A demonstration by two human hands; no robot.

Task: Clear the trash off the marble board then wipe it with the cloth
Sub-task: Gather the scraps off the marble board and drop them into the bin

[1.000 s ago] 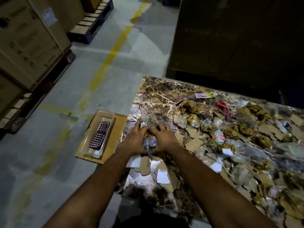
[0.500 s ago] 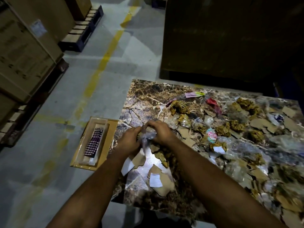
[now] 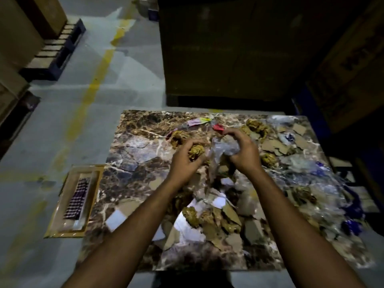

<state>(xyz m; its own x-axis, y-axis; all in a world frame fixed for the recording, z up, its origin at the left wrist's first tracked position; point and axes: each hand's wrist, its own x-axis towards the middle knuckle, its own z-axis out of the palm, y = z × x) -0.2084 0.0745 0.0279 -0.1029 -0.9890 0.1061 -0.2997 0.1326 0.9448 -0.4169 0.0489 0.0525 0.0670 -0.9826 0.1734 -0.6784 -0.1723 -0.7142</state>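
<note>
The brown marble board (image 3: pixel 133 146) lies on the floor, littered with cardboard scraps, white paper bits, crumpled brown paper and clear plastic. My left hand (image 3: pixel 185 161) grips a crumpled brown paper ball (image 3: pixel 196 151) over the board's middle. My right hand (image 3: pixel 242 151) clutches a bunch of clear plastic wrap (image 3: pixel 224 147) just beside it. A checked cloth (image 3: pixel 77 201) lies in a clear tray (image 3: pixel 91 183) on the floor, left of the board.
The tray sits on a cardboard sheet (image 3: pixel 99 168). Stacked cartons on pallets (image 3: pixel 54 53) stand at the far left. A large dark box (image 3: pixel 228 50) rises just behind the board. A yellow floor line (image 3: pixel 97 77) runs past on the left.
Both hands moved from the board's near-left corner toward its middle. The left hand took up a brown paper ball; the right still holds plastic. The view shifted forward.
</note>
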